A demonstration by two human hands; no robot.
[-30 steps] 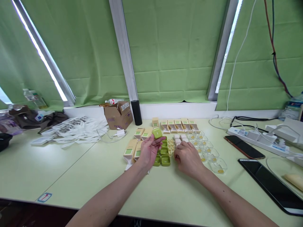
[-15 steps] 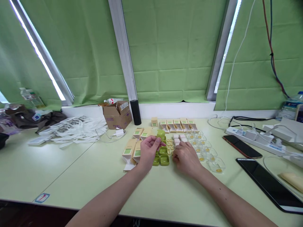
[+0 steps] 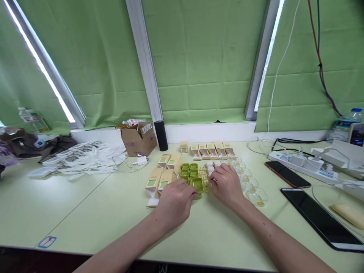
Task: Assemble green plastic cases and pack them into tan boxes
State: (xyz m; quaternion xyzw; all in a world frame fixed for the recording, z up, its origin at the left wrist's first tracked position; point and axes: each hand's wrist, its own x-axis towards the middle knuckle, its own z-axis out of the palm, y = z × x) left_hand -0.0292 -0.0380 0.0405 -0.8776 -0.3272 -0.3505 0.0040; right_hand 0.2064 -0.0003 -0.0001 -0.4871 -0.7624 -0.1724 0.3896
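Observation:
My left hand [image 3: 176,201] is closed on the edge of a small green square container [image 3: 197,184]. Its hollow side faces up, just over the front of a block of similar green containers [image 3: 193,173]. My right hand [image 3: 226,185] is closed, with its fingertips beside a column of small yellow pieces [image 3: 202,173] and several whitish-pink blocks [image 3: 210,169]. Whatever it may pinch is hidden by the fingers. Right of that hand stand rows of clear plastic cups [image 3: 257,196] with yellow spots at the bottom.
Beige cartons with green labels [image 3: 166,181] stand left of the containers, and another row of cartons [image 3: 212,150] lies behind. Farther left are a cardboard box [image 3: 138,141], a black cylinder [image 3: 161,135] and white straps [image 3: 88,157]. Phones [image 3: 287,174] and a power strip [image 3: 303,163] lie right.
My left hand has come down and toward me, with the green container lowered from above the back rows to the front. My right hand has shifted slightly. The view has moved a little.

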